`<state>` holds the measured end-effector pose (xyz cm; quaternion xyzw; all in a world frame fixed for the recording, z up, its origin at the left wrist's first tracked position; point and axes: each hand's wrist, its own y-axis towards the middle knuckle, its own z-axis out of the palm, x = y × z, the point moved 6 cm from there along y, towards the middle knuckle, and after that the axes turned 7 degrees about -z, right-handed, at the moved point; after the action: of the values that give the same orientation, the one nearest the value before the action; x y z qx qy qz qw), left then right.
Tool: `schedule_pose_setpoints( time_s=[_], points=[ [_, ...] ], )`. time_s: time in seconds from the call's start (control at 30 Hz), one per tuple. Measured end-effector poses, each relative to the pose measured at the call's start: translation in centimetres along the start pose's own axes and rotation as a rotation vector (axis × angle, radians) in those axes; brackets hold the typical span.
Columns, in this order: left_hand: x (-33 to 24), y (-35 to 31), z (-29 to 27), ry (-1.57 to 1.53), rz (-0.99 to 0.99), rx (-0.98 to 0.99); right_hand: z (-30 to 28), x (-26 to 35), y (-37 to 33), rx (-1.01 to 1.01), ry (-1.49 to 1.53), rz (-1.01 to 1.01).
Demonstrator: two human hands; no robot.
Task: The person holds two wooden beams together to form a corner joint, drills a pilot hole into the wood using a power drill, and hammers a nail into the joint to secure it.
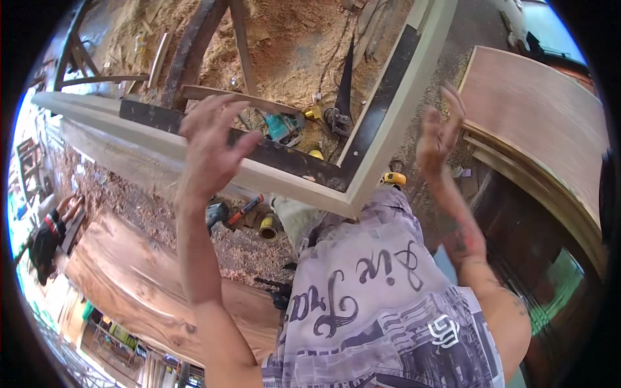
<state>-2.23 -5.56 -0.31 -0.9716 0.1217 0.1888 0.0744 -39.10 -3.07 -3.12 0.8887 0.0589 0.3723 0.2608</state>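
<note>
A pale wooden frame (pixel 381 155) shows its corner pointing toward my body. A dark metal L-shaped square (pixel 385 97) lies along the inner side of that corner, one arm on each rail. My left hand (pixel 217 145) is raised over the left rail, fingers spread and slightly blurred. It overlaps part of the square, and I cannot tell whether it touches. To the right of the frame, my right hand (pixel 442 136) is in the air with its fingers apart and nothing in them.
Sawdust (pixel 278 39) covers the floor beyond the frame, near a teal power tool (pixel 278 127). An orange-handled tool (pixel 244 210) and a yellow-rimmed cylinder (pixel 268 227) lie below. Stacked panels (pixel 537 110) stand right; a wooden slab (pixel 142 278) lies left. Another person's hand (pixel 70 207) shows far left.
</note>
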Motion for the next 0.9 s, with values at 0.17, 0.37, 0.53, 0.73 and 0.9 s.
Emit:
schedule_pose_setpoints(
  time_s=[0.17, 0.37, 0.53, 0.73, 0.9],
  points=[
    [3.8, -0.3, 6.3, 0.101, -0.122, 0.525, 9.1, 1.9, 4.7, 0.834, -0.140, -0.657],
    [4.3, -0.4, 4.7, -0.115, -0.091, 0.242, 12.1, -0.4, 5.2, 1.561, -0.018, -0.352],
    [3.7, -0.8, 4.3, -0.174, -0.019, 0.179, 9.8, 0.6, 5.9, 1.340, 0.160, -0.432],
    [3.1, -1.1, 5.2, -0.199, 0.076, 0.106, 11.2, -2.1, 4.3, 1.402, 0.171, -0.275],
    [2.1, -1.8, 5.4, -0.012, -0.025, 0.000, 9.5, -0.5, 4.4, 1.251, 0.214, -0.410]
  ],
)
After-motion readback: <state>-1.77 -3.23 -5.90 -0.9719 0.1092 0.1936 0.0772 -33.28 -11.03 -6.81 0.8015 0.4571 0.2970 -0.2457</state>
